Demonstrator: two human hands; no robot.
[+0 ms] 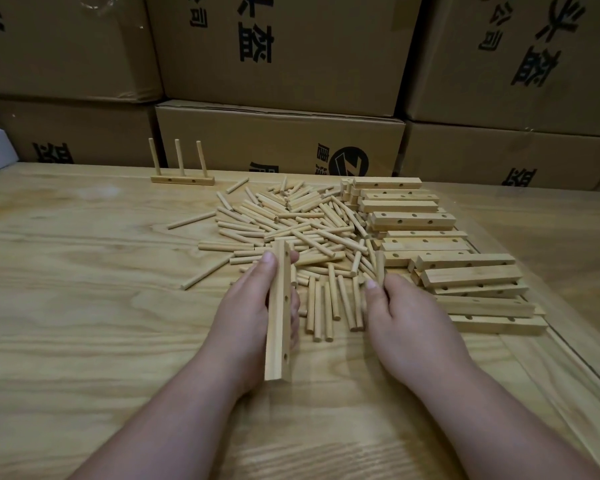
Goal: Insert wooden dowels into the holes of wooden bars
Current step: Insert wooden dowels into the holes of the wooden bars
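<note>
Drilled wooden bar (278, 306) at frame centre is gripped by left hand (253, 306), dowel (380, 268) pinched in right hand (406, 313); holes should be kept facing right, dowel entered square

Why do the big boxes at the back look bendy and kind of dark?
In the head view the wide lens curves the cardboard boxes and table edge; light is dim and warm, corners darker; the left hand with its wooden bar and the right hand look sharp.
</note>
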